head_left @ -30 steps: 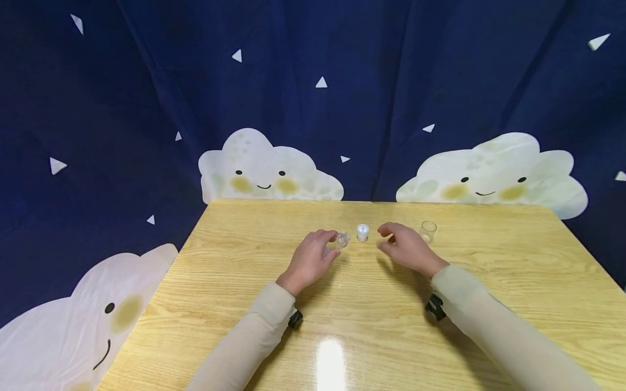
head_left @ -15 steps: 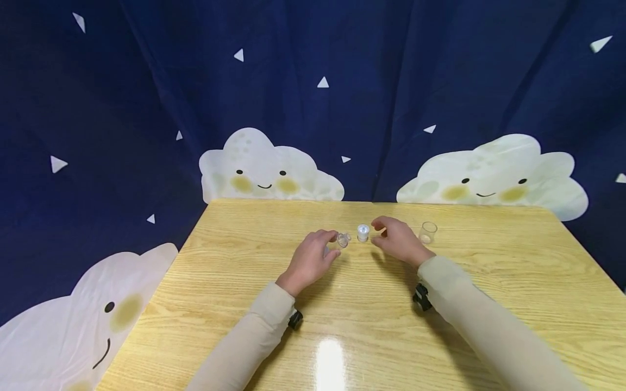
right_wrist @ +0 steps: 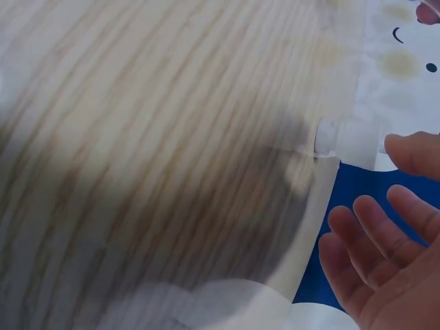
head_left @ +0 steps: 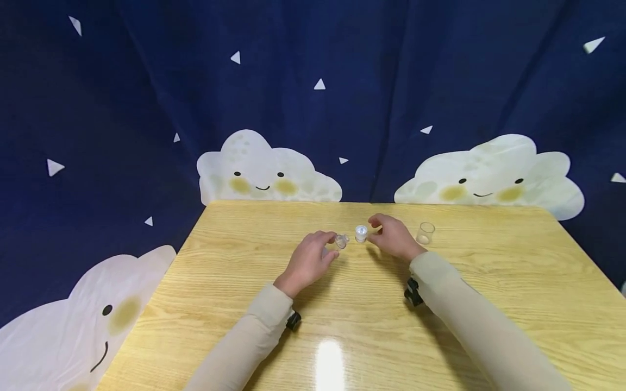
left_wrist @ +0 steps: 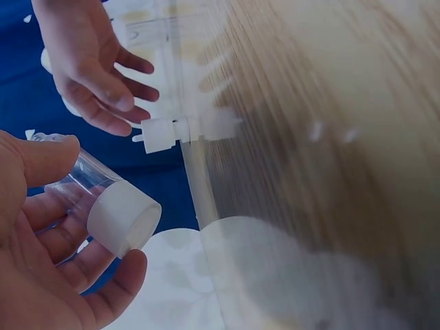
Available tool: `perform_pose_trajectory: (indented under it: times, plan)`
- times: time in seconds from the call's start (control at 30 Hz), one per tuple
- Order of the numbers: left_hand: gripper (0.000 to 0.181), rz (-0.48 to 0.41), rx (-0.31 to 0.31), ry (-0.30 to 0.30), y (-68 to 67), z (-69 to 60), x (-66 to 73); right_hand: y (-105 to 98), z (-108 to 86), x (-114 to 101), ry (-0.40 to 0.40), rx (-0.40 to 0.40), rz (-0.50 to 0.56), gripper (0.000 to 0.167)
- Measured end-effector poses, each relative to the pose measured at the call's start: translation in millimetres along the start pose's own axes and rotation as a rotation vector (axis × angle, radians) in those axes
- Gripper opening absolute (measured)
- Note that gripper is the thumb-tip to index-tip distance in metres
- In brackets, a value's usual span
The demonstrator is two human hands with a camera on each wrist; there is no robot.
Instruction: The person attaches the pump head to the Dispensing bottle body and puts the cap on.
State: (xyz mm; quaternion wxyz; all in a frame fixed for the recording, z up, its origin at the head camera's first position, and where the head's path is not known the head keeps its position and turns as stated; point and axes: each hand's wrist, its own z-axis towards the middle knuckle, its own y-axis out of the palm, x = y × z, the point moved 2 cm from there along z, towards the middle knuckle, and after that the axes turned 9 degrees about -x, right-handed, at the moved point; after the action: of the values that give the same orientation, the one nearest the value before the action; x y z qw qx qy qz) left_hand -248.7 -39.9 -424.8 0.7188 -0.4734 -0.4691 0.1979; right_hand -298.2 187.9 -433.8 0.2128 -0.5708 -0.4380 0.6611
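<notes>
My left hand [head_left: 308, 255] holds a small clear bottle-like cylinder [head_left: 342, 241] between thumb and fingers. In the left wrist view, this clear cylinder [left_wrist: 86, 180] has a white round end [left_wrist: 125, 216] and lies tilted in the curled fingers. A short white round piece [head_left: 361, 233] stands on the table just right of it. My right hand [head_left: 391, 237] is beside that white piece, its fingers bent loosely and spread around its right side. The right wrist view has the white piece [right_wrist: 326, 136] near the thumb [right_wrist: 416, 152]; I cannot tell whether they touch.
An open clear cup [head_left: 425, 233] stands on the wooden table [head_left: 499, 271] behind and right of the right hand. At the table's far edge hangs a dark blue curtain [head_left: 293, 98] with white clouds and triangles.
My right hand has moved left, up to the white piece, leaving the clear cup more fully in sight. The left hand with its clear cylinder has stayed nearly still.
</notes>
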Motion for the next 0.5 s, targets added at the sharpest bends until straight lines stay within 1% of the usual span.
perform_pose_trajectory:
  times: [0.2,0.37,0.5]
  plan:
    - [0.034,-0.007,-0.006,0.009,0.0,-0.2,0.1,1.9,5.9,0.4,0.006,-0.016,0.015,0.051]
    - [0.035,-0.009,-0.006,0.012,-0.8,0.3,0.4,4.1,9.4,2.3,0.041,-0.019,-0.022,0.06]
    - [0.035,-0.016,-0.019,0.001,0.5,0.6,-0.5,6.0,11.5,1.7,0.057,-0.02,-0.042,0.064]
